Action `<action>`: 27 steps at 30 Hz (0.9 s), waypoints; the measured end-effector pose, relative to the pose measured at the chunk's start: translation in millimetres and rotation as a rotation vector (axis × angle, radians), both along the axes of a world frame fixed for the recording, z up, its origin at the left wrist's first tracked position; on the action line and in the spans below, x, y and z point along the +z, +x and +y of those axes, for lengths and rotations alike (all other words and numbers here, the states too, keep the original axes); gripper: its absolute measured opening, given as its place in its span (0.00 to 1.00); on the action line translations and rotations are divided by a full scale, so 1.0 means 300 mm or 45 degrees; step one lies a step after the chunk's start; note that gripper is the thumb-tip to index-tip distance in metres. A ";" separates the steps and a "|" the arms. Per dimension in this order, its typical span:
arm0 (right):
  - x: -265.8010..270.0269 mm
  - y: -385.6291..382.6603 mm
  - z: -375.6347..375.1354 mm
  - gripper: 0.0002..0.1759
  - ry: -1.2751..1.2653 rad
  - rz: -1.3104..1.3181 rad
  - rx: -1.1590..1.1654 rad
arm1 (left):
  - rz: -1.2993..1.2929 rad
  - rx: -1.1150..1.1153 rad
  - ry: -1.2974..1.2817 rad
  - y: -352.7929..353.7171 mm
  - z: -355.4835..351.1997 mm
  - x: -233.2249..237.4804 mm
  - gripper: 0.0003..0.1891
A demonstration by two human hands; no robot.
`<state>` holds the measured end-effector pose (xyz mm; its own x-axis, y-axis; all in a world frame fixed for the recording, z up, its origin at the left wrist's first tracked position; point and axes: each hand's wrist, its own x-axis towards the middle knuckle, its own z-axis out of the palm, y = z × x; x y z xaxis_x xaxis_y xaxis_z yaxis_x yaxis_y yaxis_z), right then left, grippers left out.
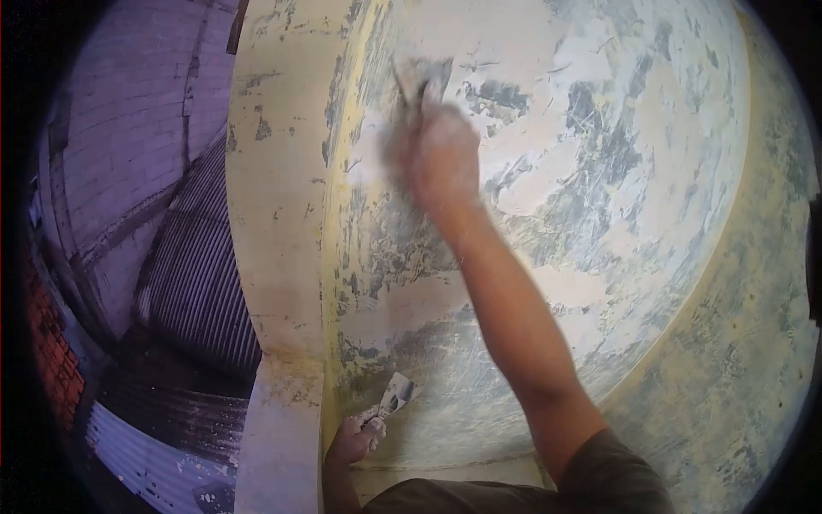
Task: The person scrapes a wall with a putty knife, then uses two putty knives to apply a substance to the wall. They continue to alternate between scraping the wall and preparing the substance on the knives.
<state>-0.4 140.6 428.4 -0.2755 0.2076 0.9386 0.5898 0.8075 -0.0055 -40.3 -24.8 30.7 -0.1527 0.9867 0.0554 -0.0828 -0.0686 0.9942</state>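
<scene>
My right hand (pixel 447 154) is raised against the patchy wall (pixel 531 171), closed round a putty knife (pixel 426 77) whose blade lies at the surface. Motion blurs that hand and the blade. Lower down, near the wall's bottom left, my left hand (pixel 353 439) grips a second putty knife (pixel 397 394), its blade tilted up and to the right. Pale filler clings to this blade and to the left fingers. Grey-green patches show between cream smears of filler across the wall.
A cream pillar-like edge (pixel 278 197) runs down the wall's left side. Beyond it, at a lower level, are corrugated roof sheets (pixel 195 265), a block wall (pixel 128 103) and red bricks (pixel 51 347). A mottled surface (pixel 728 360) lies right of the curved border.
</scene>
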 end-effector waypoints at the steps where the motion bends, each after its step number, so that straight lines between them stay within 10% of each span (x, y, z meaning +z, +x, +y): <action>1: -0.069 0.006 -0.001 0.14 0.039 0.009 0.056 | -0.024 -0.006 -0.011 0.003 0.000 0.004 0.19; 5: -0.179 0.059 -0.066 0.11 0.125 0.181 0.234 | -0.033 -0.020 0.009 -0.010 0.005 -0.018 0.19; 12: 0.289 0.137 0.024 0.17 0.317 0.407 0.079 | -0.027 -0.030 -0.032 -0.014 0.008 -0.015 0.19; 14: 0.342 0.148 -0.045 0.18 -0.197 0.289 -0.045 | -0.068 -0.030 0.007 -0.017 0.012 -0.042 0.19; 24: -0.248 0.164 0.021 0.18 0.169 0.092 0.242 | -0.113 -0.022 -0.045 -0.011 0.006 -0.039 0.21; 27: -0.434 0.349 -0.028 0.25 -0.372 0.044 0.737 | -0.244 0.024 0.017 0.014 0.012 -0.021 0.18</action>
<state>104.4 132.1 298.2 -0.3898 0.2830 0.8763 0.0555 0.9571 -0.2844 -36.0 -21.2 24.4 -0.1806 0.9829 0.0369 -0.2689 -0.0854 0.9594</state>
